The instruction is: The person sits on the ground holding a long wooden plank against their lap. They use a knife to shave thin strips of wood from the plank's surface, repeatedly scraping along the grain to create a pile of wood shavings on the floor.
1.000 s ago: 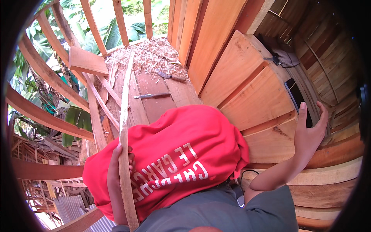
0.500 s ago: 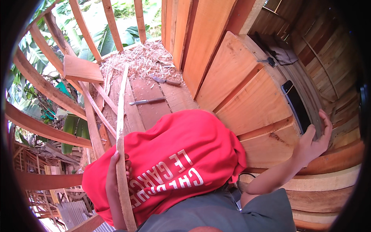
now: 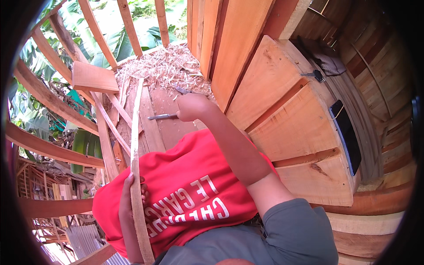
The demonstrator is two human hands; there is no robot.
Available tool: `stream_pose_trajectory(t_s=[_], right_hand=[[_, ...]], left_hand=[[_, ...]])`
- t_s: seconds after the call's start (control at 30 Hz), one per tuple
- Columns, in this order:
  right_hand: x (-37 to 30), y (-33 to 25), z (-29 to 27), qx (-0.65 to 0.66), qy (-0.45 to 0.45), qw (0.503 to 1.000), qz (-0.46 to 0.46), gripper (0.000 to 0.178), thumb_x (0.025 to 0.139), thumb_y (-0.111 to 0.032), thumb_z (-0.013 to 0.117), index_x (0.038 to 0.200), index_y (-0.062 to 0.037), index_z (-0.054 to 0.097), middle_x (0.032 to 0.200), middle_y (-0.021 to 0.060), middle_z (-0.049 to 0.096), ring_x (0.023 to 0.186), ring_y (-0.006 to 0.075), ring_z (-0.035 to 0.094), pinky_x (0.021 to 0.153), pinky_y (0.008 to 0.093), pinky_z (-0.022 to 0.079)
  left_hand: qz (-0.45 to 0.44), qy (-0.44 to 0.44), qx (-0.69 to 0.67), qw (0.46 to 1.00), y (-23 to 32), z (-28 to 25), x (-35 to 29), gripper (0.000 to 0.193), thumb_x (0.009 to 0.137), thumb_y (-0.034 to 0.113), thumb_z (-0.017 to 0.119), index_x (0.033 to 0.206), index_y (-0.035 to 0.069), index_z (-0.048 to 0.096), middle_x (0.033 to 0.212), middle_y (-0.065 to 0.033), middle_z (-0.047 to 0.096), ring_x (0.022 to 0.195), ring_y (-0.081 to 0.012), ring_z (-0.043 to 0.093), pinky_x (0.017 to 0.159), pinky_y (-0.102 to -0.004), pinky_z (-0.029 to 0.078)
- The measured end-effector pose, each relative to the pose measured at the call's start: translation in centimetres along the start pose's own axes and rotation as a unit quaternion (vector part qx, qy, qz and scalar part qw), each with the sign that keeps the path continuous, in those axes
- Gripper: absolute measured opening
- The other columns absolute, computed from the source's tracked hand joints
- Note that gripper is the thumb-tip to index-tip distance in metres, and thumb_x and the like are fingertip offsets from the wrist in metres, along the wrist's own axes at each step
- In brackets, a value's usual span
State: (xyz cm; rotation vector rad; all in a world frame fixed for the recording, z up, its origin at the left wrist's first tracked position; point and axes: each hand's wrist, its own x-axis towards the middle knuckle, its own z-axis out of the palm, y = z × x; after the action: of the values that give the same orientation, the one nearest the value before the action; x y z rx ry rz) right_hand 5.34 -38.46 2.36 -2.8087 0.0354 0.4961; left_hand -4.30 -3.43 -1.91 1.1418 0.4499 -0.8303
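Observation:
My left hand [image 3: 128, 196] is wrapped round a long thin strip of wood [image 3: 136, 145], which runs from my lap up toward the shavings. A red sweatshirt [image 3: 168, 172] with white lettering lies spread over my lap beneath it. My right arm stretches forward across the sweatshirt, and my right hand [image 3: 194, 107] is closed at the near end of a knife [image 3: 162, 116] lying on the plank floor; its fingertips are partly hidden. Just beyond that hand the blade of a second knife [image 3: 180, 90] shows; the hand covers its handle.
Curly wood shavings [image 3: 163, 64] pile against the far wall. A wood block [image 3: 94, 77] and thin strips stand at the left by open slats [image 3: 57, 104]. At the right, a dark phone [image 3: 346, 137] and a wristwatch [image 3: 317, 75] rest on a plank ledge [image 3: 287, 119].
My right hand has left the phone at the right and swung forward and left to the knives on the floor. My left hand keeps its hold on the wood strip.

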Motion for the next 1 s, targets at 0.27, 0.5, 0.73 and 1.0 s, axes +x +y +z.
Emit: stream_pose_trajectory(t_s=[0.27, 0.5, 0.73, 1.0], right_hand=[[12.4, 3.5, 17.1, -0.008, -0.069, 0.998, -0.01, 0.079, 0.076, -0.049, 0.083, 0.131, 0.0007, 0.055, 0.126, 0.0178, 0.066, 0.116, 0.0319, 0.064, 0.094, 0.0421, 0.055], [14.8, 2.1, 17.7, -0.014, 0.074, 0.992, 0.105, 0.07, 0.081, -0.04, 0.081, 0.131, -0.0003, 0.051, 0.126, 0.0206, 0.059, 0.116, 0.0357, 0.061, 0.089, 0.0446, 0.056], [16.4, 3.8, 18.9, -0.067, 0.198, 0.977, 0.041, 0.037, 0.087, -0.027, 0.073, 0.121, -0.0164, 0.061, 0.12, 0.0135, 0.058, 0.12, 0.0336, 0.054, 0.092, 0.0462, 0.05], [16.9, 4.0, 21.0, -0.09, 0.185, 0.978, -0.035, 0.024, 0.089, -0.019, 0.069, 0.109, -0.0076, 0.062, 0.114, 0.0165, 0.062, 0.115, 0.0332, 0.057, 0.093, 0.048, 0.047]], left_hand=[[-0.018, 0.032, -0.007, 0.999, 1.1, 0.4, -0.9, 0.043, 0.093, 0.052, 0.063, 0.098, 0.01, 0.059, 0.065, -0.0016, 0.053, 0.049, -0.0106, 0.052, 0.042, -0.0225, 0.045], [-0.039, 0.056, -0.034, 0.997, 1.7, 0.8, -1.1, 0.043, 0.092, 0.048, 0.066, 0.101, 0.006, 0.059, 0.068, -0.0041, 0.057, 0.051, -0.013, 0.056, 0.045, -0.0237, 0.048], [-0.04, 0.068, 0.003, 0.997, 1.2, 1.0, -0.6, 0.042, 0.092, 0.049, 0.064, 0.098, 0.008, 0.06, 0.067, -0.0022, 0.053, 0.048, -0.0108, 0.054, 0.044, -0.0206, 0.048], [-0.049, 0.076, 0.015, 0.996, 1.5, 0.9, -1.4, 0.049, 0.09, 0.05, 0.069, 0.105, 0.005, 0.059, 0.071, -0.0049, 0.06, 0.052, -0.0124, 0.06, 0.047, -0.0232, 0.052]])
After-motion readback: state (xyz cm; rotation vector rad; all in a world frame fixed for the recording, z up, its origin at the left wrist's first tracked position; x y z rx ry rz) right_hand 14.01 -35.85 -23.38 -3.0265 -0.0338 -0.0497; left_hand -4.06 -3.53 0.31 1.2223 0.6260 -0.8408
